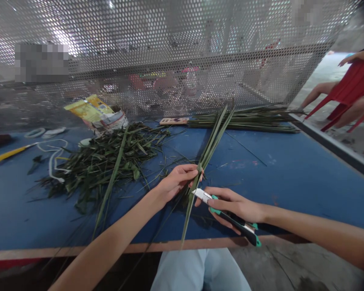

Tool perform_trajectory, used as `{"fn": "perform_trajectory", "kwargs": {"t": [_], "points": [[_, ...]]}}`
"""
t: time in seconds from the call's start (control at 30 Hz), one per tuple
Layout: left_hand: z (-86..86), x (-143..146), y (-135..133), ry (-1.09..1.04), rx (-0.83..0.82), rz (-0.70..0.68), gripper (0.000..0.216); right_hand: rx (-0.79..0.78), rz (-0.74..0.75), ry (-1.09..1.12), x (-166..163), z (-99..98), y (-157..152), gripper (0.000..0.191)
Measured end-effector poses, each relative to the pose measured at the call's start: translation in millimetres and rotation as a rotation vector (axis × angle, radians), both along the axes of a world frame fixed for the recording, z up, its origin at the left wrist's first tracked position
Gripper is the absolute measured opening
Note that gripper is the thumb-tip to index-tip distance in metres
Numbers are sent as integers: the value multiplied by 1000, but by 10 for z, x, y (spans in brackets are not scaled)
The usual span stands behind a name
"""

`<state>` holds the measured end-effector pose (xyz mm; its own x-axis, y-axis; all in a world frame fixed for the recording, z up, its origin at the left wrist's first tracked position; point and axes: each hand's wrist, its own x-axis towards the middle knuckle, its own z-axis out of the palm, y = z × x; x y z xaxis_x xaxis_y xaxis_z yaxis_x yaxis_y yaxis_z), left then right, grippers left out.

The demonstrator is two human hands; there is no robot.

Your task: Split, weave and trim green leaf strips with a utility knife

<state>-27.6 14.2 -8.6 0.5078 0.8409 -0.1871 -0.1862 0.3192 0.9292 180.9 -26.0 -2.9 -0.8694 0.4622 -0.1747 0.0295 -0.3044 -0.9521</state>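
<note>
A long, narrow green leaf strip (212, 139) is held over a blue tabletop (291, 182).
The strip is pinched by the left hand (177, 182), tilted up and away; a green-and-black utility knife (245, 231) is clenched in the right hand (235, 205), its blade touching the strip.

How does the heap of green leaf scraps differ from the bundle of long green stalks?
The heap of green leaf scraps is loose and tangled; the bundle of long green stalks lies straight and parallel. The heap is at the left, the bundle at the back right. Both rest on the blue table.
</note>
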Motion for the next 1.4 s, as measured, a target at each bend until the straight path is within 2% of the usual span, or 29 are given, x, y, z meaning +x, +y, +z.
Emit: {"fn": "perform_trajectory", "kwargs": {"t": [0.2,0.53,0.67,1.03,1.23,1.3,1.4], "points": [[-1,2,5,15,-9,-6,27,5,12,-17,6,-28,-9,37],[4,11,14,14,-25,-3,26,-14,142,-20,11,18,-21,36],[-5,5,18,15,-27,2,25,-28,150,-7,10,19,-27,36],[13,-1,14,-11,-23,1,22,-159,247,62,10,23,-47,28],[-2,-8,18,-15,-42,29,23,-178,297,53,17,27,-21,32],[-18,-13,35,-16,-59,59,23,-152,341,45,1,41,-44,32],[-27,-26,62,-23,-62,93,23,-144,510,31,-20,56,-90,36]]}}
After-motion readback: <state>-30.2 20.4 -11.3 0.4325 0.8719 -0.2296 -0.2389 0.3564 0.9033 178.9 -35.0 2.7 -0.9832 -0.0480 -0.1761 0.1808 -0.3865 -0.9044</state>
